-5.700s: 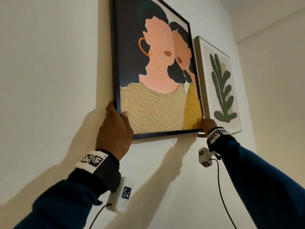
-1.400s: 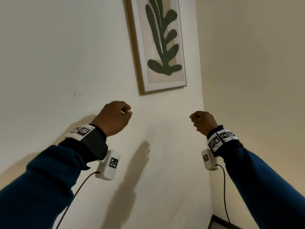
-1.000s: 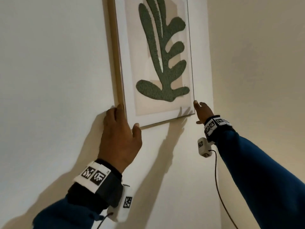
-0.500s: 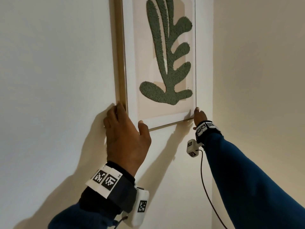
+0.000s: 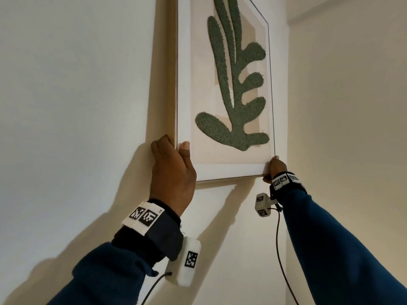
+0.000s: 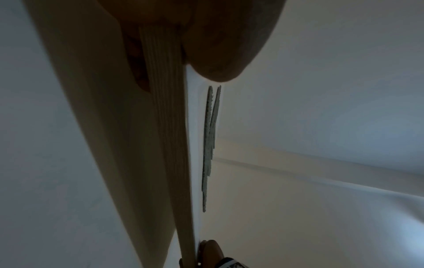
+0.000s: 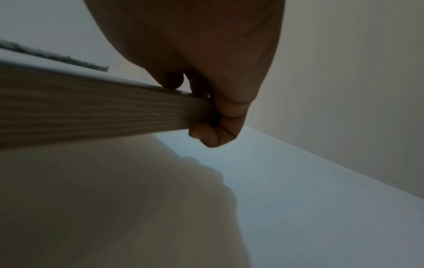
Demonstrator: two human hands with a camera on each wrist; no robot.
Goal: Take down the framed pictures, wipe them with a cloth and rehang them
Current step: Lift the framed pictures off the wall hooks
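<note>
From the head view, the framed leaf picture (image 5: pixel 224 89) is seen against the wall (image 5: pixel 77 84); its lower left corner is gripped by the left hand (image 5: pixel 172 175), thumb on the front; its lower right corner is held by the right hand (image 5: pixel 274 169); in the left wrist view, the wooden edge is pinched between thumb and fingers (image 6: pixel 137 68); in the right wrist view, dim and perhaps blurred, fingers are curled round the frame's corner.

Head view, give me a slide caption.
Both hands, left hand and right hand, grip the leaf picture at its lower corners.
</note>
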